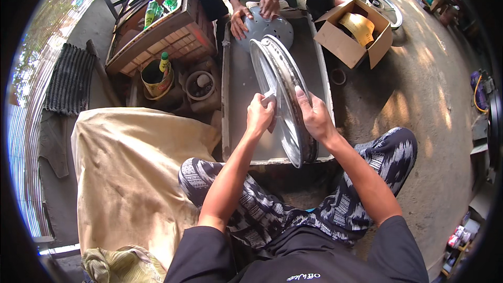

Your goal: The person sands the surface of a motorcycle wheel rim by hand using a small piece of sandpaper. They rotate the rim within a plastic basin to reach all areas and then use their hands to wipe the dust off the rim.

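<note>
A silvery wheel rim (293,81) stands on edge, tilted, over a shallow grey tray (238,126). My right hand (317,119) is closed round its right side, thumb on the outer face. On the other side, my left hand (259,115) is closed against the inner part of the wheel. A small grey piece shows at its fingers, too hidden to name. Across the tray, another person's hands (254,15) rest on a grey domed part with holes (277,30), partly covered by my wheel.
Right of the tray sits an open cardboard box (343,39) with a yellow part; behind it lies another wheel (393,8). At left are a wooden crate (175,47), a bucket (157,85) with a green bottle, a round pot (200,86) and a tan cloth cover (131,162).
</note>
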{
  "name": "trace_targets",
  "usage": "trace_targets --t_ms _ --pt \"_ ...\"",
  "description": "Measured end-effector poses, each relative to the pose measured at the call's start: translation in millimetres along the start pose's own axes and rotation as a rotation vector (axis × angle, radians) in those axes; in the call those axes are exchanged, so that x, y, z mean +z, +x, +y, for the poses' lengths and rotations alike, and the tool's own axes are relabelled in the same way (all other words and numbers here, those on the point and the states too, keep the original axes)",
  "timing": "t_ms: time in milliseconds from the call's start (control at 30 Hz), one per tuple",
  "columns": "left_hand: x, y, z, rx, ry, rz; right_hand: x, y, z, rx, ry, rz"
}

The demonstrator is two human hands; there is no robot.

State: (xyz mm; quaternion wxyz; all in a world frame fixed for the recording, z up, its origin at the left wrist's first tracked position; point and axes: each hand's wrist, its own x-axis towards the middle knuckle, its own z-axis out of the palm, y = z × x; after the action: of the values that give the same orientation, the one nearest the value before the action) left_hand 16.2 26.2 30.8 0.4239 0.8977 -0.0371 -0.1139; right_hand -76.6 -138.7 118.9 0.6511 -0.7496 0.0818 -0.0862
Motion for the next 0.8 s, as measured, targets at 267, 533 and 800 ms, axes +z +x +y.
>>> trace_targets --t_ms 267,533,800 --pt "-2.8 13.1 -7.2 0.01 -0.091 0.047 0.6 3.5 -1.4 -0.041 -0.041 0.038" --pt "0.3 6.9 5.1 -0.03 -0.119 0.097 -4.6 7.6 -8.8 -0.002 -0.086 0.027" --pt "-0.6 15.4 2.9 -0.223 -0.343 0.012 -5.6 2.4 -5.6 -0.009 -0.047 0.037"
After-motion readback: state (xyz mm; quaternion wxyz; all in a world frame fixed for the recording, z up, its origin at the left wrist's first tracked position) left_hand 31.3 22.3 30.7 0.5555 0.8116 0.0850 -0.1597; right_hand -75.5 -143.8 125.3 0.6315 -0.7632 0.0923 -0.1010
